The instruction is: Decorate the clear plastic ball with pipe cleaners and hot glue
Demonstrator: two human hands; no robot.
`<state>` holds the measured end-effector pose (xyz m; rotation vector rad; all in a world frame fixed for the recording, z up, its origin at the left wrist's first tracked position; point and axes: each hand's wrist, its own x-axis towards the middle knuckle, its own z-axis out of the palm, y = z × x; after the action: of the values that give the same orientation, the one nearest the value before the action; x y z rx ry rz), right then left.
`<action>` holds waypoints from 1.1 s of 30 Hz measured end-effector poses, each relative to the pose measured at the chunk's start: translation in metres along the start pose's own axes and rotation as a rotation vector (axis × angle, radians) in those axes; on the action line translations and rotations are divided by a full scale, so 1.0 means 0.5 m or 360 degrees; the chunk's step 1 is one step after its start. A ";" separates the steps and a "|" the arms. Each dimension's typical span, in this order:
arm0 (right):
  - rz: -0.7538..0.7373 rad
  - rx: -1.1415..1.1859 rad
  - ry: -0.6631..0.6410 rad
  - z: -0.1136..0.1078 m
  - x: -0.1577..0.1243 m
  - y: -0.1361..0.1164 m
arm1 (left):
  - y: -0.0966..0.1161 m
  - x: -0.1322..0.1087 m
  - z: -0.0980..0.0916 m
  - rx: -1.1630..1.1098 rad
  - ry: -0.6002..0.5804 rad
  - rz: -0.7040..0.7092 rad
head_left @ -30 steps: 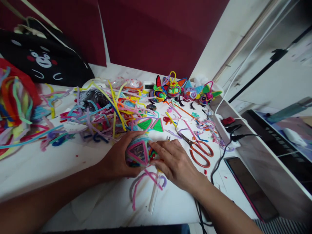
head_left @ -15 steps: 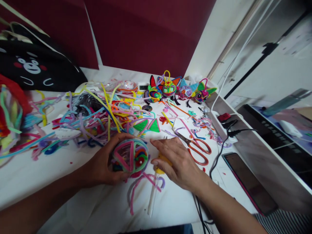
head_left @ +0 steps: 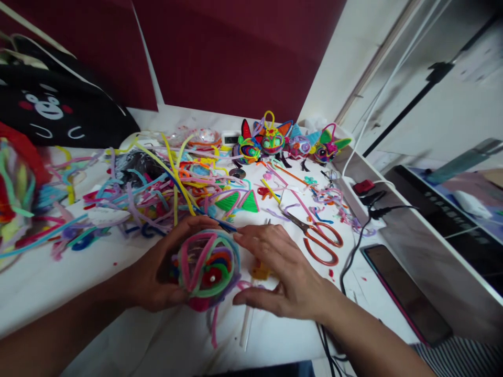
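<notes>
Grasping with the left hand (head_left: 157, 285) one decorated ball (head_left: 212, 264), with thumb low and fingers over the far left side. Open and spread just right of the ball: one right hand (head_left: 281, 269), gripping nothing visible; contact with the ball, not possible to tell. Location of the ball: near part of the scene, slightly left of centre, over the white table (head_left: 286, 335); resting or lifted, unclear.

Stage, by judgement: well under way. Already on the ball: pink strips, coloured curves and a red disc with a white bead. Probably left: ears and a hanging loop, both present among the far ornaments (head_left: 272, 140) yet not seen on this ball. Likely ear stock: green triangular pieces (head_left: 228, 202), lying loose beyond the hands. Side turned away: hidden.

Count:
- Decorated ball, in hand: one.
- Ornaments, finished-looking, in a row at far right of centre: four.
- Green triangular pieces: two.
- Scissors (head_left: 306, 228), orange-handled, right: one pair.
- Yellow tool (head_left: 259, 271), partly behind the right hand: one.
- Clear rod (head_left: 246, 330), just nearer than the tool: one.
- Phone (head_left: 406, 296), near right: one.
- Black bag (head_left: 86, 123), far left: one.
- Fuzzy stems (head_left: 137, 204), heaped left and centre: many, too tangled to number.
</notes>
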<state>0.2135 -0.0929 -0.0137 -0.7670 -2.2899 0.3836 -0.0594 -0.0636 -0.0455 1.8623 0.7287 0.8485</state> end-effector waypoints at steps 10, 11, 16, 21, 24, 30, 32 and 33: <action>0.0038 0.0058 -0.0010 0.029 -0.007 -0.001 | -0.010 -0.008 0.010 -0.0315 0.0076 -0.0373; 0.0044 0.0074 0.0003 0.031 -0.007 0.000 | -0.006 -0.007 0.013 -0.0387 0.0098 -0.0433; 0.0067 0.0149 0.0107 0.033 -0.002 -0.002 | 0.025 0.010 0.021 -0.0653 0.0142 -0.0700; 0.0131 0.0236 0.0208 0.034 0.005 -0.002 | 0.029 0.017 0.017 -0.0734 0.0137 -0.0855; 0.0150 0.0264 0.0271 0.035 0.006 0.001 | 0.037 0.028 0.018 -0.0843 0.0233 -0.0828; 0.0209 0.0382 0.0457 0.038 0.006 0.018 | 0.071 0.076 0.038 -0.1441 0.0258 -0.0728; 0.0291 0.0421 0.0522 0.039 0.006 0.027 | 0.074 0.093 0.045 -0.1495 0.0308 -0.0768; 0.0339 0.0435 0.0550 0.038 0.006 0.031 | 0.075 0.101 0.048 -0.1517 0.0326 -0.0780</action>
<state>0.2051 -0.0798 -0.0333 -0.8634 -1.7965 0.5975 -0.0059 -0.0514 -0.0066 0.7189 0.6864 0.8497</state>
